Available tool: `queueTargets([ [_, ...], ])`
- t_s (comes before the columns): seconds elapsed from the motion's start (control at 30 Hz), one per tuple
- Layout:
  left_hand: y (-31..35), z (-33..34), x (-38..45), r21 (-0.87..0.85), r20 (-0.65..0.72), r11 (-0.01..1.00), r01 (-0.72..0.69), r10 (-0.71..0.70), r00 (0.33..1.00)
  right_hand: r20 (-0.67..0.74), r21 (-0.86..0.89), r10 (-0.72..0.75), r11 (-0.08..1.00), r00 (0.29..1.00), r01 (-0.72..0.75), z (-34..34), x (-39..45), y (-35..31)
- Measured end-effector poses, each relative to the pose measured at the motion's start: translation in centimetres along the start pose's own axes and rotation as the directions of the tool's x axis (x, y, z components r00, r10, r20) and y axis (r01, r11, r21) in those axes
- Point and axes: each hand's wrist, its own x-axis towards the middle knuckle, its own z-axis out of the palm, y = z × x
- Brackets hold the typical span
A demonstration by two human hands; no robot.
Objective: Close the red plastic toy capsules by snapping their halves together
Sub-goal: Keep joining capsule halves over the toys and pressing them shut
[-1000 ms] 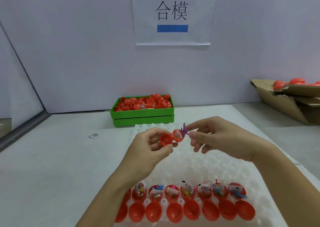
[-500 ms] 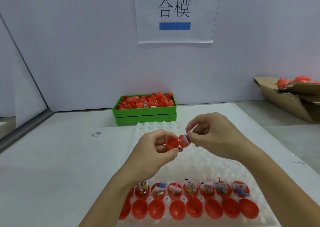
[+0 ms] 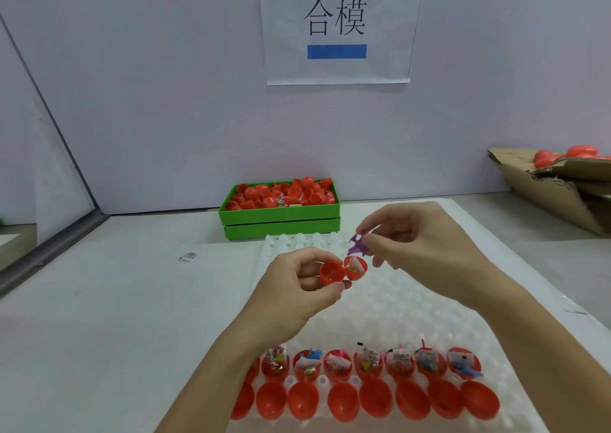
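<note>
1. Holding an open capsule (image 3: 344,271) above the white tray (image 3: 413,300), left hand (image 3: 297,297) pinches its hinged halves so both cups face up, likely to keep the insides reachable
2. Right hand (image 3: 426,244) at 2 o'clock of the capsule pinches a purple toy (image 3: 358,245) just above the filled half; toy sticks out, so it probably needs tucking in before the halves can snap
3. Row of open capsules (image 3: 367,383) at 6 o'clock sits in the tray's near edge, filled halves behind, empty halves in front, laid open for closing one by one
4. Green box (image 3: 281,216) of red halves at 12 o'clock, well apart from the hands
5. Cardboard box (image 3: 555,198) with red capsules at 2 o'clock, far right
6. Paper sign (image 3: 337,26) on the wall at 12 o'clock; small packet (image 3: 189,256) on the table at 9 o'clock
7. Judgement: none of the visible tray capsules closed yet
</note>
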Motion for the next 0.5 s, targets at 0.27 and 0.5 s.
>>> queueTargets([
  [0.27, 0.0, 0.2, -0.1, -0.003, 0.033, 1.000, -0.022, 0.022, 0.999, 0.103, -0.126, -0.061, 0.989, 0.993, 0.073, 2.6, -0.6, -0.1],
  [0.5, 0.2, 0.1, -0.1, -0.036, 0.064, 0.999, -0.033, 0.035, 0.997, 0.032, -0.183, -0.102, 0.977, 0.994, 0.106, 2.5, -0.4, 0.1],
])
